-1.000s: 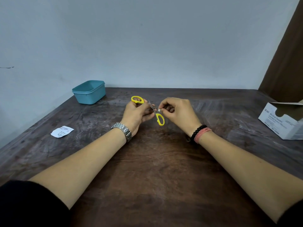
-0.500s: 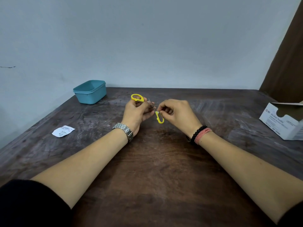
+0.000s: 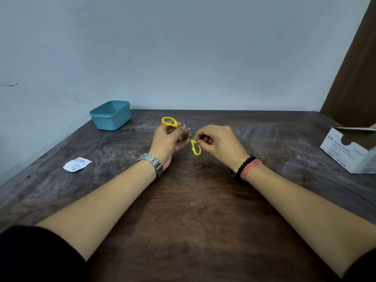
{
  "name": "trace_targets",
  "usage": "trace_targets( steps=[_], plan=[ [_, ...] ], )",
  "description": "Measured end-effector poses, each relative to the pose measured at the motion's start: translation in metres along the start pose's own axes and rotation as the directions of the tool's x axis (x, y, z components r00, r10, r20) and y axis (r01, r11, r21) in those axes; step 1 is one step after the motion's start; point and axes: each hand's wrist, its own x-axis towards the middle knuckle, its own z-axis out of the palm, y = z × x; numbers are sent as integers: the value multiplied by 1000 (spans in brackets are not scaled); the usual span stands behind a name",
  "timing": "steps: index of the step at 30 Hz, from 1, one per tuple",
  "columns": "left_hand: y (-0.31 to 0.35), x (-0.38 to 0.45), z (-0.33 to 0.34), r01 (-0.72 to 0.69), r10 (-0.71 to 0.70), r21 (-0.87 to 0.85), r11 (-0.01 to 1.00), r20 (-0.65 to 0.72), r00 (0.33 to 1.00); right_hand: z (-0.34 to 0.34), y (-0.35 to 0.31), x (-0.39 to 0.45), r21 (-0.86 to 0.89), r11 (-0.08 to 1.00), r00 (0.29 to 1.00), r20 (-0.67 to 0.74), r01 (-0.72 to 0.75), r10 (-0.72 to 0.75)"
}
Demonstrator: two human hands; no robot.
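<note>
- The left hand (image 3: 167, 142) grips the yellow scissors (image 3: 189, 137) above the table (image 3: 183, 210); one loop pokes out at 11 o'clock.
- The other loop hangs toward 5 o'clock, so the long axis runs 11 to 5.
- The right hand (image 3: 220, 143) pinches a small white bit (image 3: 197, 141) against that lower loop, at its 9 o'clock.
- The right hand is nearer, so the next stroke is likely its own.

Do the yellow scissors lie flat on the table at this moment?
No, the left hand holds the yellow scissors above the table, while the right hand pinches a small white piece against their lower loop.
</note>
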Motion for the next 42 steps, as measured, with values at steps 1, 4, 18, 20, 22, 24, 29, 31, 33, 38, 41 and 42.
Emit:
trace_targets(
  steps=[1, 4, 18, 20, 22, 24, 29, 31, 33, 38, 41, 42],
  plan=[
    [-1, -1, 2, 4, -5, 35, 999, 38, 999, 1, 0, 0, 4, 1000, 1000, -6, 2, -2],
    [0, -1, 2, -4, 3, 36, 999, 33, 999, 2, 1, 1, 10, 1000, 1000, -7, -5, 5],
    [2, -5, 3, 48, -52, 59, 997, 75, 996, 1, 3, -1, 25, 999, 997, -69, -44, 46],
    [1, -5, 4, 51, -58, 84, 995, 80, 995, 1, 5, 0, 22, 998, 995, -84, -50, 52],
    [1, -5, 4, 59, -67, 92, 994, 84, 994, 1, 6, -1, 20, 999, 995, -89, -51, 52],
    [1, -4, 3, 68, -75, 87, 994, 83, 994, 1, 5, -1, 22, 998, 995, -81, -52, 54],
    [-1, -3, 1, 62, -76, 121, 991, 109, 991, 1, 5, -1, 29, 997, 995, -69, -73, 75],
    [-1, -3, 0, 49, -65, 128, 991, 125, 990, 0, 5, -1, 25, 997, 993, -88, -73, 75],
    [-1, -3, 0, 33, -53, 135, 990, 146, 988, -1, 4, 0, 34, 997, 991, -117, -65, 69],
    [-5, -2, 0, -23, -10, 169, 985, 189, 982, 1, -4, 0, 27, 998, 996, -67, 64, -62],
    [-5, -2, 0, -25, -6, 166, 986, 185, 983, -1, 1, 1, 26, 1000, 993, -116, 12, -9],
    [-4, -3, 0, -25, -10, 178, 984, 193, 981, -4, 5, 2, 39, 999, 990, -140, -21, 26]
  ],
)
